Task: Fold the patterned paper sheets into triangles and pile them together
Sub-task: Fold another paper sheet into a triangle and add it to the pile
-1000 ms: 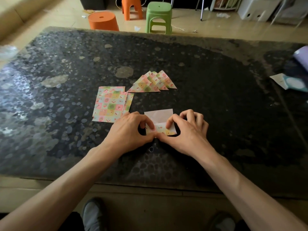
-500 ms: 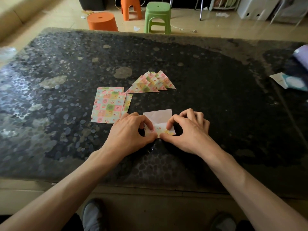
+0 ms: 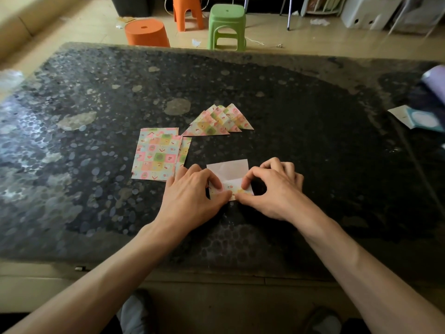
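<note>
A dark table point(image 3: 301, 131) with a shiny pebbled top fills most of the view, its near edge a pale wooden strip, and a tan tiled floor point(image 3: 269, 32) lies beyond it. On the table's left half lies a stack of flat patterned sheets point(image 3: 156, 155), checked in pink, green and yellow, the sheets slightly fanned. On the floor behind stand a low round orange stool point(image 3: 145, 32), a taller orange stool point(image 3: 187, 10) and a green stool point(image 3: 226, 25). Just right of the stack and a little farther back lies the pile of folded triangles point(image 3: 216, 121), overlapping one another with points facing away. Nearer the person, the left hand point(image 3: 192, 196) pinches the near edge of a sheet point(image 3: 228, 171) between thumb and forefinger. The sheet lies flat on the table, plain white side up, with its near edge turned over to show the pattern. The right hand point(image 3: 272, 189) pinches the same folded edge, thumb tips nearly meeting. At the far right lies a white and teal card point(image 3: 419, 118), its print too blurred to read, with white bins point(image 3: 368, 13) on the floor behind.
</note>
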Motion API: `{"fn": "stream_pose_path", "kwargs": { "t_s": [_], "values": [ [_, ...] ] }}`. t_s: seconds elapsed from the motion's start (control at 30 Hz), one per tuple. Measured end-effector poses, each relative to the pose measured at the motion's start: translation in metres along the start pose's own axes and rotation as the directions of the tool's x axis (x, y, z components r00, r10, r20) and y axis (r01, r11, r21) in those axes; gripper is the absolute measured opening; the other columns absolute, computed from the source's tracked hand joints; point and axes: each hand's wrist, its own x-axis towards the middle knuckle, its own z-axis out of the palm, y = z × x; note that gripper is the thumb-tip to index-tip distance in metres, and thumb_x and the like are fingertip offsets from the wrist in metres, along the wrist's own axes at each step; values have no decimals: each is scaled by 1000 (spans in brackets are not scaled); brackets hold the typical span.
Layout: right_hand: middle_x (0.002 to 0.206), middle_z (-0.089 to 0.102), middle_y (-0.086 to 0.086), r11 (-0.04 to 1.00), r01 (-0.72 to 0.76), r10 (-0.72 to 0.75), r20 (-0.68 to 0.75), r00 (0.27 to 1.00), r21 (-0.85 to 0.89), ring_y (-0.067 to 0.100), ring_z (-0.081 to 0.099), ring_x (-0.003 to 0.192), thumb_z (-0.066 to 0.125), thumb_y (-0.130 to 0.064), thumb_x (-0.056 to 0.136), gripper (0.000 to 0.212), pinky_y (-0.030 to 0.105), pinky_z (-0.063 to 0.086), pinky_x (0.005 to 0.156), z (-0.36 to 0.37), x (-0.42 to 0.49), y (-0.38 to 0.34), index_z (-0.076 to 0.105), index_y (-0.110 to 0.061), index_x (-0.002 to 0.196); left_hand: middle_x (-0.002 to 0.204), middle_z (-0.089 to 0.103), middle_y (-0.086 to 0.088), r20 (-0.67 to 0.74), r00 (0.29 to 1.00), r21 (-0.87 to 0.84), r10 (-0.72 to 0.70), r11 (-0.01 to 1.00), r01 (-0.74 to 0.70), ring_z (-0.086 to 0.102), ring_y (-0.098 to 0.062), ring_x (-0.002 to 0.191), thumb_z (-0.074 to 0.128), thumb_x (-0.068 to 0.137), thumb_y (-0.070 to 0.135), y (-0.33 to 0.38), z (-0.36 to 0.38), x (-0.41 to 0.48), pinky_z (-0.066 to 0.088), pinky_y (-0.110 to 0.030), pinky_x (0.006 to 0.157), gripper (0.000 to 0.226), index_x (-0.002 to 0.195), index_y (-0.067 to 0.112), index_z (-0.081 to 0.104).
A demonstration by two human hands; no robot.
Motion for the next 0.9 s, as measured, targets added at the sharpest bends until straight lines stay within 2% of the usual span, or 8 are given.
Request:
{"fn": "stream_pose_path", "kwargs": {
  "t_s": [0.2, 0.33, 0.5, 0.67, 0.77, 0.9],
  "values": [
    [131, 36, -11, 1000, -3, 3, 25, 1000, 12, 20, 24, 139, 73, -57, 87, 24, 42, 23, 112, -6, 0, 1, 62, -44, 105, 103, 46, 15, 10, 1000, 25, -13, 1000, 13, 43, -12, 108, 65, 83, 71, 3, -1, -1, 34, -31, 92, 35, 101, 42, 57],
    [130, 36, -11, 1000, -8, 7, 25, 1000, 27, 20, 24, 139, 74, -57, 87, 25, 42, 23, 113, -6, -2, 2, 62, -45, 106, 105, 47, 14, -2, 1000, 44, -26, 999, 26, 42, -12, 107, 59, 76, 83, 5, 3, -2, 35, -32, 94, 46, 98, 42, 55],
    [125, 39, -13, 998, -19, 17, 44, 999, 64, 19, 26, 140, 77, -50, 87, 21, 39, 24, 110, -11, 0, 3, 64, -47, 104, 107, 48, 13, -1, 999, 59, -46, 997, 46, 43, -14, 111, 62, 76, 80, 8, 3, -1, 34, -35, 98, 47, 99, 40, 56],
    [122, 39, -13, 997, -15, 10, 56, 998, 78, 19, 27, 140, 78, -47, 87, 20, 39, 24, 110, -14, -1, 4, 63, -49, 101, 108, 48, 12, -29, 998, 62, -46, 997, 48, 42, -14, 110, 50, 74, 86, 11, 6, -5, 34, -35, 100, 54, 99, 38, 55],
    [124, 42, -12, 997, -19, 15, 58, 998, 74, 21, 28, 140, 78, -37, 89, 23, 40, 24, 111, -16, 0, 4, 64, -49, 102, 109, 48, 12, -28, 998, 78, -53, 995, 55, 42, -15, 112, 53, 76, 84, 10, 6, -4, 33, -35, 100, 52, 100, 38, 55],
    [127, 44, -10, 997, -37, 33, 55, 998, 69, 21, 29, 140, 79, -34, 89, 26, 40, 26, 110, -15, 1, 2, 64, -48, 105, 110, 48, 12, -20, 998, 76, -54, 996, 56, 42, -14, 112, 55, 77, 83, 10, 6, -4, 34, -35, 100, 50, 100, 39, 56]
  ]
}}
